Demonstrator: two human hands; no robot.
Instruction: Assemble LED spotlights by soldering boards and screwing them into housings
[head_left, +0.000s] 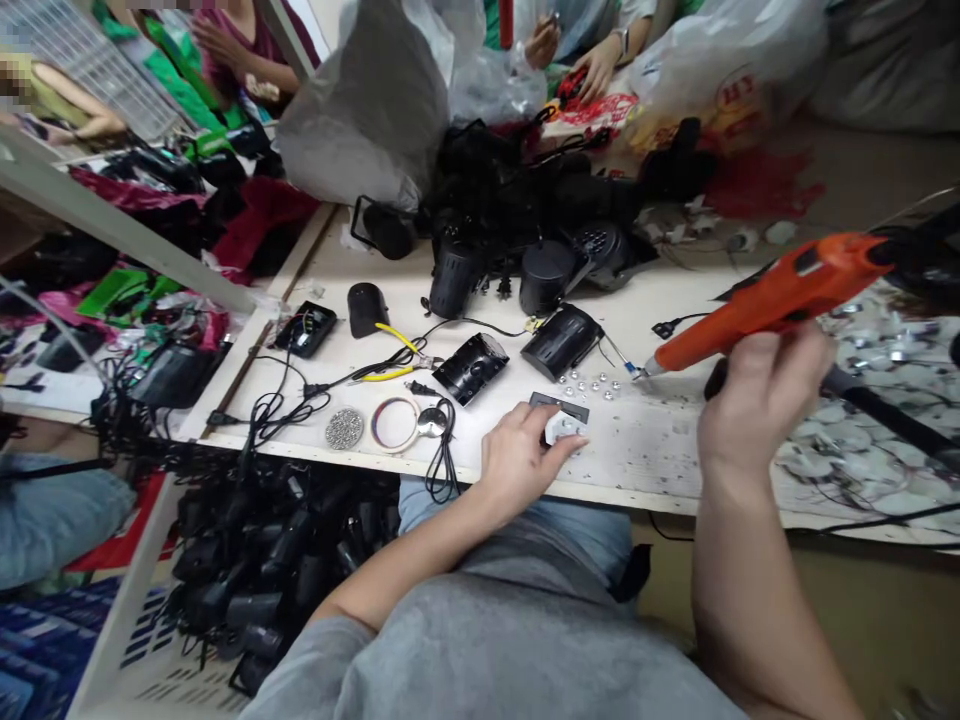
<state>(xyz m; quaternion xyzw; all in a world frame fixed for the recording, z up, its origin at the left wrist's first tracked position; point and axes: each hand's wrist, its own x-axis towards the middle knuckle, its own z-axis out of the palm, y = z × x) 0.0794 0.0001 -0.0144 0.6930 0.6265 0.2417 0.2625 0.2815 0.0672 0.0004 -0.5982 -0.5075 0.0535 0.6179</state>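
Two hands work apart: the left hand (517, 455) pinches a small white part (564, 428) against the worktop (660, 450), while at its 2 o'clock the right hand (757, 400) grips an orange electric screwdriver (765, 305). Loose screws (592, 383) lie at the part's 12 o'clock.

Clutter on the counter (660, 450), away from the work in hand.

A heap of black housings (525, 200) fills the far middle, with grey plastic bags (375, 100) behind it. Yellow-handled pliers (394, 355) lie left of centre, near a black cable (285, 400). A tape ring (395, 424) sits near the front edge, just right of a round dish of small beads (344, 428). A row of small silver pieces (592, 383) lies mid-counter. Below the counter on the left, a white crate (127, 600) holds more black parts. Other people sit at the far side.
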